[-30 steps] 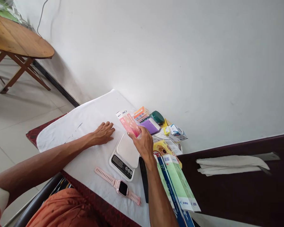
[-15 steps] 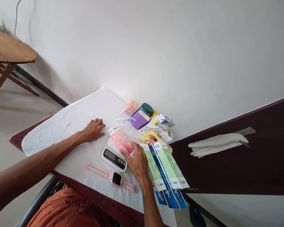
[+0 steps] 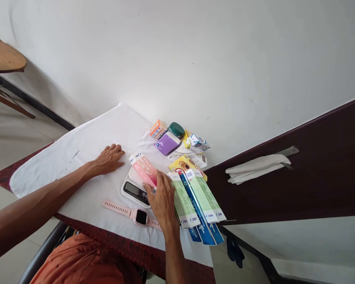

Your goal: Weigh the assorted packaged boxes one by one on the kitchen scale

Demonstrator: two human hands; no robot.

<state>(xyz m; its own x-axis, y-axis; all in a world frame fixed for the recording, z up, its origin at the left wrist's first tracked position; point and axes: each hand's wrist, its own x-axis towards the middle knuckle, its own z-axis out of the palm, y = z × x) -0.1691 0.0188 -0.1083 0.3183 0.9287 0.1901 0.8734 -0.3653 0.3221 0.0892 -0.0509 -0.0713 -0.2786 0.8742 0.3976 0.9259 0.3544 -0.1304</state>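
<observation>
My right hand (image 3: 162, 199) grips the lower end of a pink box (image 3: 144, 169), thumb on one side and fingers on the other. The box is tilted over a white digital kitchen scale (image 3: 136, 191); whether it touches the plate I cannot tell. The scale's display is blank as far as I can see. To the left, my left hand (image 3: 109, 158) lies open on the white cloth (image 3: 77, 138), holding nothing, just beyond the scale. A pink-strapped smartwatch (image 3: 141, 217) lies in front of the scale, its right strap end partly behind my right wrist.
Green boxes (image 3: 185, 201) lie across blue boxes (image 3: 207, 232) at the right edge. Behind them are a yellow box (image 3: 183, 162), a purple pack (image 3: 167, 142), an orange box (image 3: 158, 129) and a green-lidded container (image 3: 176, 129). A white wall (image 3: 225, 79) stands behind the table.
The whole view has shifted, so everything appears farther left and slightly higher. My right hand still holds the pink box over the scale; my left hand stays on the cloth.
</observation>
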